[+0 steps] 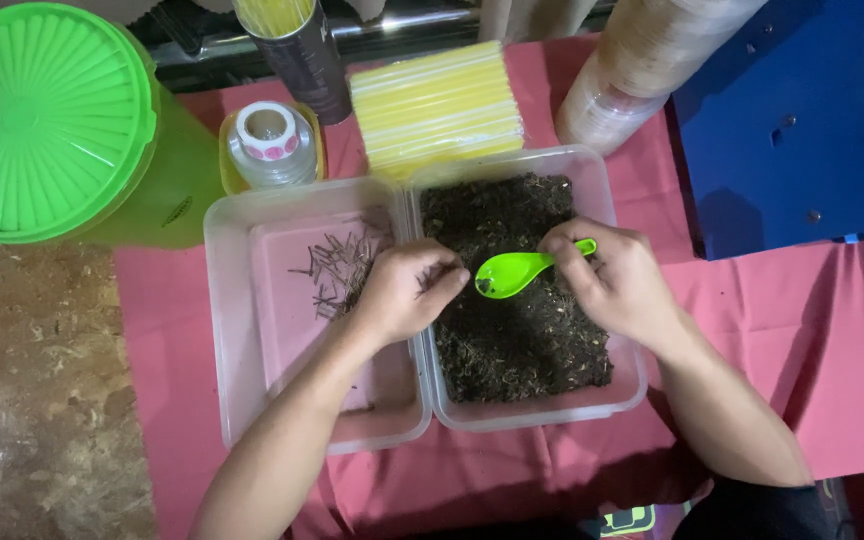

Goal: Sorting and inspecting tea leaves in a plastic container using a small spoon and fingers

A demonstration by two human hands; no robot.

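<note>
Two clear plastic tubs stand side by side on a pink cloth. The right tub is full of dark, crumbly loose material. The left tub holds a small heap of thin dark sticks. My right hand grips the handle of a bright green scoop held over the dark material. My left hand hovers at the wall between the two tubs, fingers pinched together beside the scoop's bowl; whether it holds a fragment I cannot see.
A large green lidded container stands at the back left. Behind the tubs are a roll of stickers on a small jar, a pack of yellow straws, a dark cylinder and stacked clear cups. A blue surface lies at the right.
</note>
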